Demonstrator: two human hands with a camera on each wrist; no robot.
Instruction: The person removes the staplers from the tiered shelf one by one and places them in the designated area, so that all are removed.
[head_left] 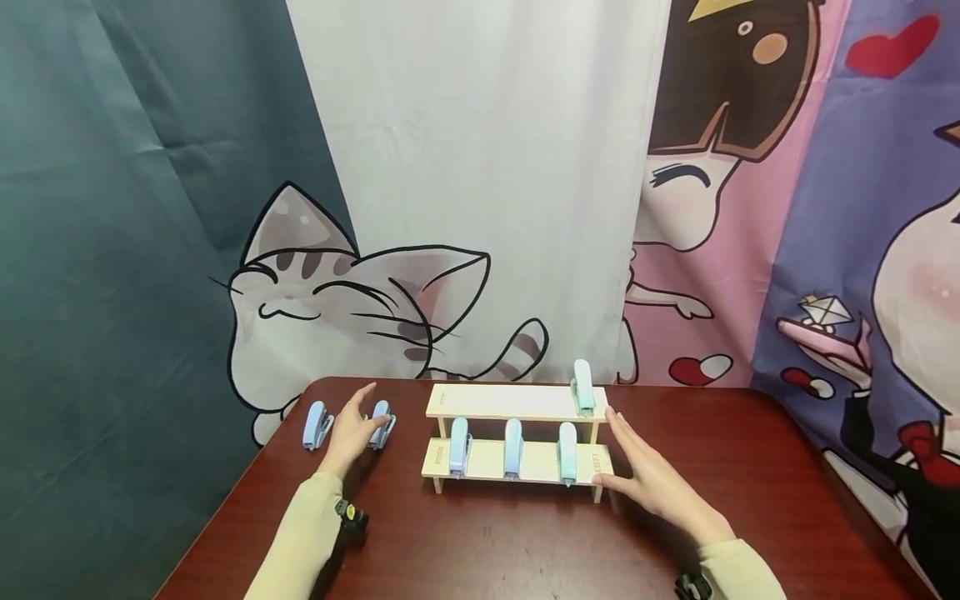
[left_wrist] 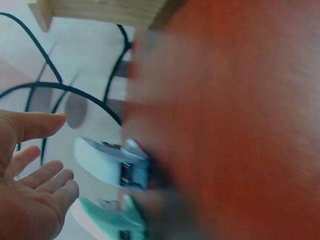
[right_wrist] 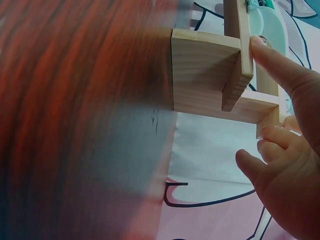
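A two-tier wooden stand (head_left: 517,400) rises from the table with small staplers on both shelves. Its lower shelf carries a blue stapler (head_left: 458,448), a second blue stapler (head_left: 513,448) and a mint stapler (head_left: 567,452); another mint stapler (head_left: 582,387) stands at the upper shelf's right end. My left hand (head_left: 349,437), fingers extended and holding nothing, hovers between two loose staplers: one blue stapler (head_left: 315,425) to its left, another (head_left: 382,423) by its thumb. At the stand's right end, my right hand (right_wrist: 290,170) touches the lower shelf with its thumb, other fingers near the upper shelf.
The dark red-brown table (head_left: 487,542) extends in front of the stand and to its right. Behind its far edge hangs a curtain (head_left: 487,167) with a cartoon cat and other figures. Wrist cameras sit on both sleeves.
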